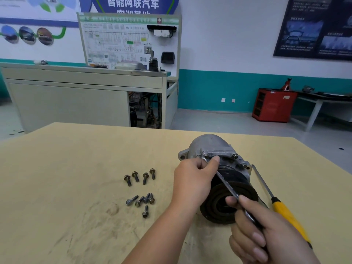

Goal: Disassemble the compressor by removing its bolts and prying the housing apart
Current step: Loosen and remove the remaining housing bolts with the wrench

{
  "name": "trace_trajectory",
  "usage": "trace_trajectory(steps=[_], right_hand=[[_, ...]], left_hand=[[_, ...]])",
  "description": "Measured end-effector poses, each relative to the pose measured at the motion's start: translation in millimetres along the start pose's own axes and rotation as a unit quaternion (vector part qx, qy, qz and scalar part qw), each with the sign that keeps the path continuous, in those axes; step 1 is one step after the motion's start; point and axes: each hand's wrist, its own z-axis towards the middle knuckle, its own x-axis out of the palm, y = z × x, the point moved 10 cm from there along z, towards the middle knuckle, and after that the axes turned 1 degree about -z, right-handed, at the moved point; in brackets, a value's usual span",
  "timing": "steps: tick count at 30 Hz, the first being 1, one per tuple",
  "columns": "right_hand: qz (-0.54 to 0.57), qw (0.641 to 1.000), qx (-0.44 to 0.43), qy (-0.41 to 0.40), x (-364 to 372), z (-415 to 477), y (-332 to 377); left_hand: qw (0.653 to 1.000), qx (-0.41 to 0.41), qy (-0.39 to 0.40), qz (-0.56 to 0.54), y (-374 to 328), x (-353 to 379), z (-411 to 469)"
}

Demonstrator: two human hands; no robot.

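The compressor (213, 147) lies on its side on the table (76, 168), right of centre, pulley end (black) nearest the camera; a wrench (227, 187) sits at a top-plate bolt; the left hand (192, 180) clasps the wrench head; the right hand (266, 231) grips its shank; a screwdriver (285, 212) lies just right of the compressor; loose bolts (140, 177) lie to its left.

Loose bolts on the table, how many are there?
9. Four bolts lie in a row left of the compressor. Nearer the camera, four bunch together, with one just below. The bunch overlaps, so another might be hidden.
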Motion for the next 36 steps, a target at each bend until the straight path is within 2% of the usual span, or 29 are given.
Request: trace_trajectory(steps=[3, 5, 10, 15, 17, 19, 20, 22, 25, 26, 28, 30, 34, 36], right_hand=[[-0.128, 0.991, -0.033, -0.03, -10, -1, 13], [-0.258, 0.962, -0.064, -0.06, -14, -4, 25], [-0.543, 0.815, -0.175, -0.107, 8, -11, 47], [-0.733, 0.631, -0.217, -0.132, 46, -19, 46], [-0.766, 0.588, -0.224, -0.135, 55, -19, 42], [-0.78, 0.565, -0.233, -0.136, 59, -21, 40], [-0.777, 0.567, -0.237, -0.135, 59, -21, 39], [-0.748, 0.607, -0.235, -0.132, 56, -22, 35], [-0.66, 0.706, -0.203, -0.155, 42, -22, 28], [-0.615, 0.749, -0.189, -0.158, 36, -23, 24], [-0.509, 0.836, -0.156, -0.129, 25, -18, 11], [-0.425, 0.894, -0.114, -0.082, 19, -13, -1], [-0.197, 0.98, -0.031, -0.006, 20, -9, -17], [-0.086, 0.996, -0.018, 0.014, 26, -10, -18]], left_hand=[[1.0, 0.006, 0.007, 0.01, -2, -1, -2], [1.0, 0.005, 0.006, 0.022, -2, -4, -3], [1.0, -0.02, 0.014, 0.004, 1, -9, -8], [0.997, -0.056, 0.037, -0.024, 3, -8, -13], [0.995, -0.067, 0.068, -0.032, 3, -4, -16], [0.993, -0.079, 0.087, -0.034, 5, -1, -18], [0.992, -0.083, 0.092, -0.036, 6, -1, -18], [0.992, -0.084, 0.092, -0.036, 6, -1, -17], [0.995, -0.068, 0.074, -0.01, 3, -3, -16], [0.996, -0.061, 0.067, 0.001, 2, -4, -15], [0.997, -0.054, 0.059, 0.002, 1, -5, -16], [0.997, -0.051, 0.051, -0.005, 1, -5, -17], [0.998, -0.057, 0.041, -0.01, 3, -5, -18], [0.997, -0.069, 0.039, -0.021, 5, -3, -18]])
